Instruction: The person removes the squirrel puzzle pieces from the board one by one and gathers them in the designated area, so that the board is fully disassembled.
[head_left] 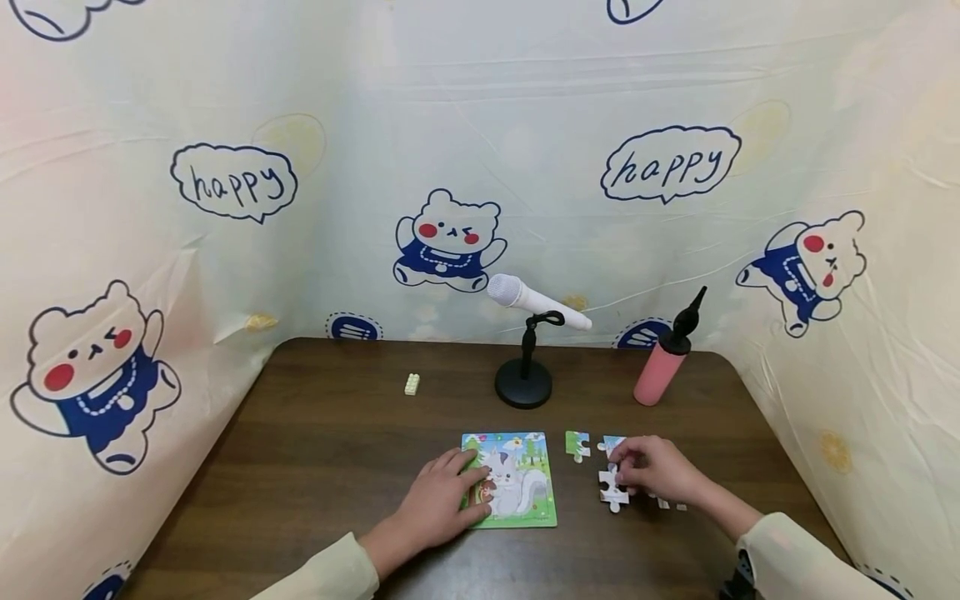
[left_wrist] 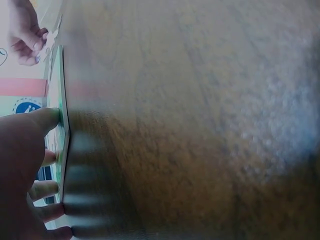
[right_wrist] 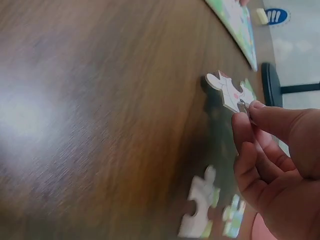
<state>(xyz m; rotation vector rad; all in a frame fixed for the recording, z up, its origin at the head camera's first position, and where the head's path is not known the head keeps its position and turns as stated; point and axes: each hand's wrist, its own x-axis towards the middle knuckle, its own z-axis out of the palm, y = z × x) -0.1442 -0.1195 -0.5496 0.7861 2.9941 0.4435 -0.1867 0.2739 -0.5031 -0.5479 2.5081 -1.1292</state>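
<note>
My left hand (head_left: 438, 504) lies with its fingers spread over the left edge of a square puzzle board (head_left: 542, 515), printed with a grey-white squirrel in a green scene. In the left wrist view, fingertips (left_wrist: 46, 190) touch the board's edge. To the board's right, my right hand (head_left: 660, 477) pinches a mostly white puzzle piece (right_wrist: 229, 95) between thumb and finger. The right wrist view shows that piece held above the table. A green-and-white piece (head_left: 577, 444) and a bluish one (head_left: 609, 443) lie nearby; other pieces are partly hidden behind the right hand.
On the brown table (head_left: 337, 467) a white microphone (head_left: 540, 304) stands on a black round base (head_left: 523, 385) behind the board. A pink hand pump (head_left: 658, 375) stands back right. A small pale toy block (head_left: 412, 384) lies back left. A printed cloth surrounds the table.
</note>
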